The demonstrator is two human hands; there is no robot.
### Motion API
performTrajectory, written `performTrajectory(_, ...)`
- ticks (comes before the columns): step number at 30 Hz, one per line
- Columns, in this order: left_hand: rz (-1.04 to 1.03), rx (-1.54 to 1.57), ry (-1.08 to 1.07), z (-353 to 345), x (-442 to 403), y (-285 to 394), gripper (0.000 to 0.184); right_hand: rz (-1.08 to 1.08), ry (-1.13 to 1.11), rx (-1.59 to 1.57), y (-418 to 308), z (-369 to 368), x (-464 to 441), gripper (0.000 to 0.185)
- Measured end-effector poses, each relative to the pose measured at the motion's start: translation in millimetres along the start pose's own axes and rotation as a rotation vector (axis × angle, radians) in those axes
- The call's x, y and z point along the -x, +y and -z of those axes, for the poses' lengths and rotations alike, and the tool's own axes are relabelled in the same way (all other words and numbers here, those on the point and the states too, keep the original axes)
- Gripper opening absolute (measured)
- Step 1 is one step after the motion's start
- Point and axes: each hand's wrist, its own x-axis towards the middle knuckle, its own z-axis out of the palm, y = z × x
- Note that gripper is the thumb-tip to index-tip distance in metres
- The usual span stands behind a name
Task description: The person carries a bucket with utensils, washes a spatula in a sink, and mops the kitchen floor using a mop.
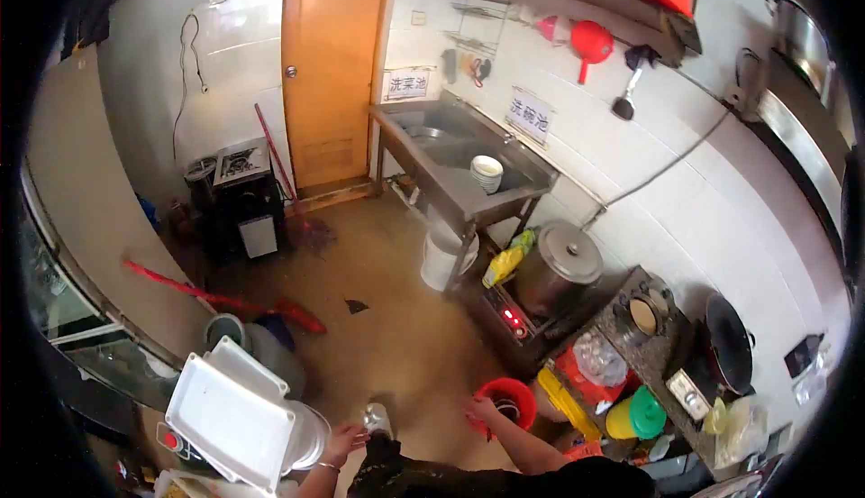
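Observation:
My left hand (344, 445) is low in the view with its fingers loosely apart and nothing visible in them. It is just right of a stack of white plastic trays (236, 412), with a gap between. My right hand (480, 411) overlaps the left rim of a red bucket (521, 392); whether it touches the bucket cannot be told. Its fingers look parted, with nothing visible in them. Between my hands, a light-coloured shoe (377, 419) shows on the floor.
A steel sink (437, 157) holds stacked bowls (487, 172). A large lidded pot (560, 268) stands on a cooker with a lit red display (514, 319). A black wok (726, 343) rests at right. A red-handled broom (212, 298) lies left, near grey bins (279, 358).

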Motion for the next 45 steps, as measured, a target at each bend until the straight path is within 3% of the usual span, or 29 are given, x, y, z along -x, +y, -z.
performTrajectory(2, 0.019, -0.018, -0.008, 6.9, -51.1, 33.6, 0.025, 0.059, 0.234, 0.139, -22.0, -20.1, -15.4, 0.022)
performTrajectory(6, -0.032, -0.004, -0.089, -5.6, -167.4, 134.6, 0.023, -0.091, 0.419, 0.427, -58.6, 5.4, -10.1, 0.022)
performTrajectory(12, 0.149, -0.079, -0.146, -52.5, -307.7, 267.3, 0.017, -0.235, 0.627, 0.221, -116.2, 28.6, 25.3, 0.022)
performTrajectory(14, -0.108, 0.181, -0.333, -92.9, -334.4, 322.8, 0.016, -0.241, 0.654, 0.135, -137.0, 28.0, 11.7, 0.022)
performTrajectory(18, -0.043, -0.082, -0.193, -97.8, -451.4, 359.3, 0.015, -0.207, 0.573, 0.002, -189.7, 57.1, -82.8, 0.023)
performTrajectory(19, 0.036, -0.159, -0.141, -95.8, -461.7, 378.5, 0.015, -0.205, 0.543, 0.016, -211.7, 66.4, -121.7, 0.049)
performTrajectory(21, 0.079, -0.245, -0.084, -93.0, -510.4, 427.8, 0.016, 0.072, 0.105, -0.292, -302.5, 47.9, -225.6, 0.044)
performTrajectory(22, 0.119, -0.09, -0.071, -70.4, -528.8, 428.0, 0.016, 0.259, 0.419, -0.176, -286.4, 117.1, -291.5, 0.042)
performTrajectory(23, 0.154, 0.072, -0.06, -56.5, -547.0, 436.2, 0.017, 0.264, 0.314, 0.802, -351.9, 88.1, -341.2, 0.028)
performTrajectory(24, 0.156, 0.063, -0.05, -55.2, -558.3, 464.5, 0.017, 0.423, 0.354, 1.742, -421.0, 55.6, -392.8, 0.018)
performTrajectory(25, -0.17, -0.566, -0.014, -54.9, -554.2, 498.6, 0.016, 0.058, 0.479, 0.881, -486.1, 3.9, -431.8, 0.016)
performTrajectory(26, -0.489, -1.186, 0.006, -54.8, -553.9, 520.0, 0.016, 0.409, 0.33, 1.676, -523.1, -3.2, -483.9, 0.024)
performTrajectory(27, -0.456, -1.182, 0.001, -44.0, -567.6, 524.8, 0.016, 0.48, 0.183, 1.56, -573.0, -28.6, -521.4, 0.029)
performTrajectory(28, -0.278, -0.557, 0.08, -26.4, -590.6, 531.7, 0.015, 0.232, 0.366, 1.147, -644.5, -129.2, -528.7, 0.025)
performTrajectory(29, -0.116, 0.068, 0.149, -13.5, -619.5, 545.5, 0.014, 0.315, 0.369, 1.143, -679.1, -145.6, -570.3, 0.026)
performTrajectory(30, -0.132, 0.073, 0.145, -1.4, -640.9, 557.9, 0.014, 0.41, 0.371, 1.138, -712.7, -156.8, -608.4, 0.028)
performTrajectory(32, 0.023, 0.43, -0.017, 29.9, -683.8, 585.5, 0.014, 0.488, 0.372, 1.139, -776.6, -198.4, -658.0, 0.028)
performTrajectory(35, -0.108, 0.186, 0.049, 21.4, -744.6, 658.8, 0.015, 0.597, 0.421, 1.22, -823.4, -203.8, -727.2, 0.028)
performTrajectory(37, -0.049, 0.187, 0.003, 28.6, -815.5, 704.5, 0.014, 0.631, 0.457, 1.372, -861.8, -203.8, -748.6, 0.029)
performTrajectory(39, 0.01, 0.178, -0.032, 21.3, -882.6, 755.1, 0.013, 0.516, 0.432, 1.15, -896.3, -225.3, -755.1, 0.031)
performTrajectory(42, 0.099, 0.093, 0.028, -29.0, -952.1, 850.0, 0.011, 0.605, 0.412, 1.083, -976.8, -221.6, -761.9, 0.03)
performTrajectory(44, 0.123, 0.138, -0.27, -56.9, -1018.8, 897.6, 0.008, 0.612, 0.544, 0.842, -1049.0, -235.2, -752.9, 0.028)
performTrajectory(45, 0.122, 0.115, -0.289, -68.5, -1054.6, 918.1, 0.008, 0.766, 0.571, 0.87, -1087.8, -244.1, -751.4, 0.028)
